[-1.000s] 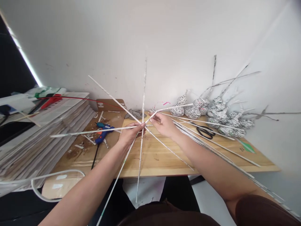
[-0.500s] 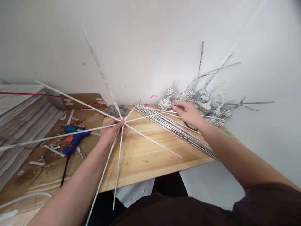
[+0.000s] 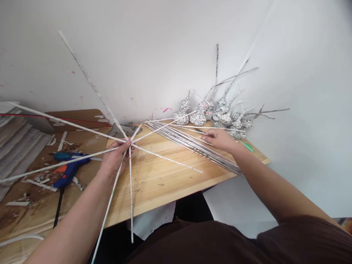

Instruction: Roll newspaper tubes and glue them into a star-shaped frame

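Observation:
My left hand (image 3: 117,156) pinches a star of thin rolled-paper tubes (image 3: 165,157) where they cross, above the left end of the board. The tubes fan out on all sides, one reaching up before the wall and two hanging past the board's front edge. My right hand (image 3: 218,139) is over a bundle of loose paper tubes (image 3: 189,145), fingers closed together and pointing left. What lies in its fingers, if anything, is hidden. Just left of its fingertips shows a dark, narrow, pointed piece (image 3: 199,131), partly covered.
Several woven paper gourd shapes (image 3: 198,117) stand along the wall. At left, a blue glue gun (image 3: 70,172) rests among paper scraps on cardboard, beside stacked paper (image 3: 22,143). A grey cloth (image 3: 123,130) and a green item (image 3: 248,146) lie on the wooden board (image 3: 154,183).
My right hand has let go of the end of one tube of the star and moved down to the bundle. The view has shifted right; my left hand keeps its hold.

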`<action>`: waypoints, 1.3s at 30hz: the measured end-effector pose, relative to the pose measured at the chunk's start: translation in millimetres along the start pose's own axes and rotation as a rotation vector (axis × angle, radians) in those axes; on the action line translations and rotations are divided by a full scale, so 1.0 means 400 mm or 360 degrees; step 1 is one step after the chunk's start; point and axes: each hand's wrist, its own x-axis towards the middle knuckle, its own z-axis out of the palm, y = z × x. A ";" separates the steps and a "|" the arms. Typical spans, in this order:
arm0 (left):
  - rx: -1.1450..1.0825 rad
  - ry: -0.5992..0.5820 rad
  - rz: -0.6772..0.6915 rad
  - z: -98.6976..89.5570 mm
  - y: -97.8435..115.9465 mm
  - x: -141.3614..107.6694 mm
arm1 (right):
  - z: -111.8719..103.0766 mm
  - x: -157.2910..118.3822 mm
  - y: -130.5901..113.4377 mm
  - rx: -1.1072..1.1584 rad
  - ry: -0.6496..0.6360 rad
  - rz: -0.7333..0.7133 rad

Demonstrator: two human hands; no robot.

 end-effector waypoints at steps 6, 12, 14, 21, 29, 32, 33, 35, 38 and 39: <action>-0.0086 0.0049 0.0039 0.000 0.001 0.004 | 0.043 0.057 -0.064 -0.0046 0.0036 -0.0115; -0.0129 0.0023 0.0049 0.002 0.015 -0.003 | 0.120 0.179 -0.159 -0.0296 0.0161 -0.0365; -0.0126 0.0023 0.0047 0.000 0.015 -0.002 | 0.156 0.218 -0.190 -0.0362 0.0194 -0.0413; -0.0073 -0.0001 0.0054 -0.007 0.008 0.013 | 0.260 0.323 -0.256 -0.0484 0.0185 -0.0485; -0.0043 -0.0027 0.0070 0.002 0.005 0.009 | 0.281 0.376 -0.253 -0.0546 0.0156 -0.0493; -0.0009 -0.0107 0.0053 0.002 0.005 0.006 | 0.284 0.382 -0.252 -0.0576 0.0152 -0.0511; -0.0004 -0.0138 0.0042 0.002 0.005 0.005 | 0.283 0.383 -0.252 -0.0585 0.0155 -0.0518; -0.0001 -0.0197 0.0007 0.001 0.004 0.004 | 0.277 0.385 -0.255 -0.0592 0.0154 -0.0543; -0.0004 -0.0268 -0.0065 0.002 0.004 0.000 | 0.256 0.379 -0.266 -0.0575 0.0143 -0.0591; -0.0007 -0.0286 -0.0082 0.003 0.004 -0.002 | 0.244 0.373 -0.272 -0.0563 0.0153 -0.0602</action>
